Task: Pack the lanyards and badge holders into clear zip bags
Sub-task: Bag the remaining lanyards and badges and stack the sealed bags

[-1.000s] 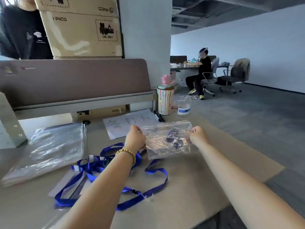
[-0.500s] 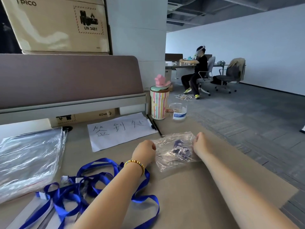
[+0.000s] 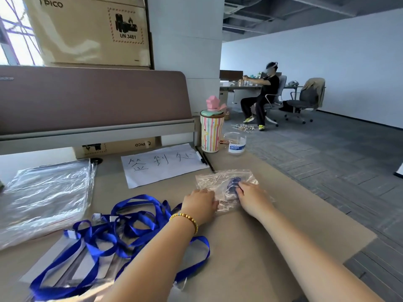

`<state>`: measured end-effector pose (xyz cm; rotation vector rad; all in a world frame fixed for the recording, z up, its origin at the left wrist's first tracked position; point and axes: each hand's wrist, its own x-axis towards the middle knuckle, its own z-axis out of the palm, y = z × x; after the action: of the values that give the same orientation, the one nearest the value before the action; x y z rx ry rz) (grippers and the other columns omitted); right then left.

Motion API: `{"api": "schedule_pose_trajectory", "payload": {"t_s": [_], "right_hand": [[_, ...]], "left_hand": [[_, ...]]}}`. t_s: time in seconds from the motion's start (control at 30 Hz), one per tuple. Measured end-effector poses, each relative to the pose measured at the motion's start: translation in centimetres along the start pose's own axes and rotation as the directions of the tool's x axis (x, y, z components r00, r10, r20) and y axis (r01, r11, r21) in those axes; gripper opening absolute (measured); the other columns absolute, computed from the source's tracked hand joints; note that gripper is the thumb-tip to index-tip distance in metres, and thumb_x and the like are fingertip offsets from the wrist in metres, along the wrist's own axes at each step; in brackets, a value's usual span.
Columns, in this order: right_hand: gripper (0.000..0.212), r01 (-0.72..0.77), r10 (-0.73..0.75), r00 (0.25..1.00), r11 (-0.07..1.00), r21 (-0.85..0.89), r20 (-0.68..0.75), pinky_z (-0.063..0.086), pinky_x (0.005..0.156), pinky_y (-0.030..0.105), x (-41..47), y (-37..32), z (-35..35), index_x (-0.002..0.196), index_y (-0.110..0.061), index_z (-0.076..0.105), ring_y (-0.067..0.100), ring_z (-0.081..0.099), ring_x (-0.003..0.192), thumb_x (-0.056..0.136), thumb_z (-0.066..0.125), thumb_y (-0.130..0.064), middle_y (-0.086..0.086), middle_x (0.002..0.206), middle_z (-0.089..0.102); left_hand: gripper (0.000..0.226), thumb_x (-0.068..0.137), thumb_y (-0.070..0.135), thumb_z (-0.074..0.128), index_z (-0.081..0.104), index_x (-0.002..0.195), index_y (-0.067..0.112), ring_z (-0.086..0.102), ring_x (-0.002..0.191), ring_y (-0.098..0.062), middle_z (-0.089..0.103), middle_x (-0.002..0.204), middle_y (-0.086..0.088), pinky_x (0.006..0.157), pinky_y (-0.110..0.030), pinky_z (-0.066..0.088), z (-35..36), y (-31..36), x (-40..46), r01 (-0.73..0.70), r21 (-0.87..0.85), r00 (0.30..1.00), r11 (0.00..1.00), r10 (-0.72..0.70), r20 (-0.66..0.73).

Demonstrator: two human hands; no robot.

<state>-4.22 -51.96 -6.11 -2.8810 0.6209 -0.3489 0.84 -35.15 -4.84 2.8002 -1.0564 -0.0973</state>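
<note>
The left hand (image 3: 199,204) covers the near left edge of the zip bag (image 3: 226,188), so its fingertips are hidden. What the blue lanyard (image 3: 233,184) inside is bundled with is blurred. The loose lanyards (image 3: 122,232) and the stack of empty bags (image 3: 43,197) are cut by the left edge.

Open office — grey carpet-tile floor (image 3: 327,153), white wall (image 3: 327,62), brown desk partition (image 3: 91,97), empty swivel chair (image 3: 305,101) — daylit.

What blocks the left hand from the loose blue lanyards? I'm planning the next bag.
Nothing visible does. The left hand rests at the filled zip bag, and the loose blue lanyards lie uncovered on the table just beside it.
</note>
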Motion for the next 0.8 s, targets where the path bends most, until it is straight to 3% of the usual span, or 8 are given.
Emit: {"api": "schedule_pose_trajectory", "payload": {"t_s": [0.23, 0.4, 0.67, 0.8], "right_hand": [[0.027, 0.139, -0.141, 0.979, 0.99, -0.023, -0.146, 0.039, 0.079, 0.034, -2.3, -4.5, -2.0, 0.098, -0.013, 0.06, 0.028, 0.056, 0.101, 0.096, 0.034, -0.021, 0.006, 0.108, 0.065], [0.035, 0.347, -0.334, 0.923, 0.937, 0.04, -0.19, 0.039, 0.097, 0.034, -5.2, -11.0, -2.6, 0.122, -0.014, 0.058, 0.025, 0.051, 0.117, 0.098, 0.034, -0.02, 0.004, 0.127, 0.06], [0.034, 0.503, -0.501, 0.864, 0.854, 0.13, -0.051, 0.039, 0.097, 0.036, -10.2, -20.0, -0.9, 0.127, -0.013, 0.054, 0.025, 0.048, 0.116, 0.098, 0.036, -0.017, 0.006, 0.128, 0.056], [0.034, 0.498, -0.518, 0.855, 0.833, 0.241, 0.02, 0.037, 0.099, 0.034, -11.3, -22.2, 0.3, 0.128, -0.015, 0.054, 0.023, 0.044, 0.123, 0.098, 0.037, -0.019, 0.004, 0.13, 0.053]], "left_hand": [[0.04, 0.097, 0.031, 0.036, 0.046, 0.132, 0.015, 0.041, 0.125, -0.028, 0.047, 0.136, -0.008, 0.101, -0.043, 0.04, -4.0, -2.6, -4.0, 0.093, -0.006, 0.989, 0.996, -0.093, -0.113], [0.036, 0.096, 0.025, 0.039, 0.049, 0.129, 0.013, 0.044, 0.121, -0.027, 0.048, 0.132, -0.008, 0.098, -0.043, 0.045, -5.9, -6.8, -9.0, 0.141, -0.063, 0.967, 0.988, -0.151, -0.206], [0.035, 0.094, 0.02, 0.043, 0.05, 0.128, 0.019, 0.053, 0.109, -0.029, 0.053, 0.125, -0.01, 0.086, -0.035, 0.047, -5.0, -14.8, -18.9, 0.338, -0.186, 0.903, 0.922, -0.374, -0.212], [0.041, 0.094, 0.03, 0.047, 0.046, 0.134, 0.024, 0.046, 0.121, -0.026, 0.048, 0.136, -0.006, 0.099, -0.036, 0.042, -4.2, -17.0, -20.9, 0.375, -0.223, 0.894, 0.9, -0.415, -0.171]]}}
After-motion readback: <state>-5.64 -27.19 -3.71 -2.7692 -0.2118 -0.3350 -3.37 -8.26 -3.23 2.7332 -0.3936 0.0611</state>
